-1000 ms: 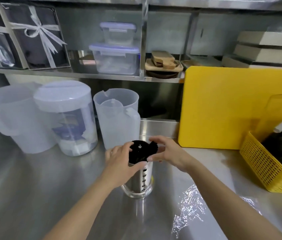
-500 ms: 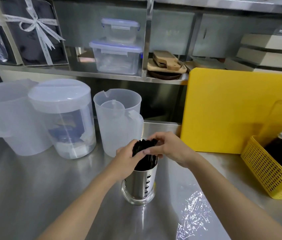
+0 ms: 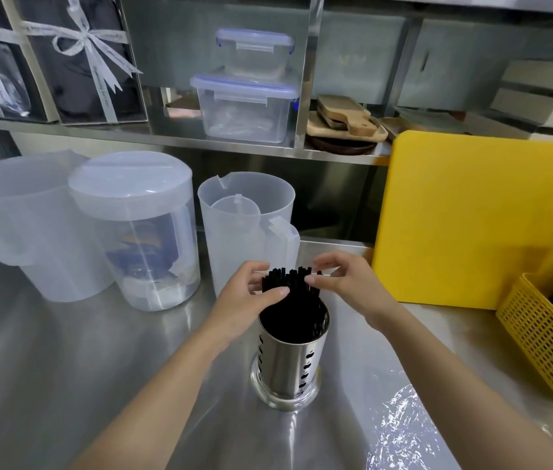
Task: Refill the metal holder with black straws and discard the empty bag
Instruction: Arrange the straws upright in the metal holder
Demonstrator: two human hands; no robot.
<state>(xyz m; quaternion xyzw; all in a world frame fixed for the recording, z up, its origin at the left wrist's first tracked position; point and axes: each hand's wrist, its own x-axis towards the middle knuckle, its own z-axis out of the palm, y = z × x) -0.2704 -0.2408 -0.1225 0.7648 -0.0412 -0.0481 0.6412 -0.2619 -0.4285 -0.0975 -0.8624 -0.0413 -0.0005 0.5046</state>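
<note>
A perforated metal holder [image 3: 288, 364] stands upright on the steel counter [image 3: 64, 368], packed with black straws [image 3: 293, 300] whose tips stick up above its rim. My left hand [image 3: 244, 300] cups the bundle from the left, thumb pressed against the straws. My right hand [image 3: 346, 286] touches the straw tips from the right with its fingertips. A crumpled clear plastic bag [image 3: 400, 425] lies flat on the counter to the lower right of the holder.
Three translucent plastic jugs [image 3: 248, 232] stand behind and left of the holder. A yellow cutting board [image 3: 471, 215] leans at the right, with a yellow basket [image 3: 546, 337] in front of it. A shelf above carries clear lidded boxes [image 3: 244, 106] and wooden boards.
The straws stand taller and more spread in the holder. Both hands have shifted from gripping the bundle's top to touching its sides and tips. The view has moved closer.
</note>
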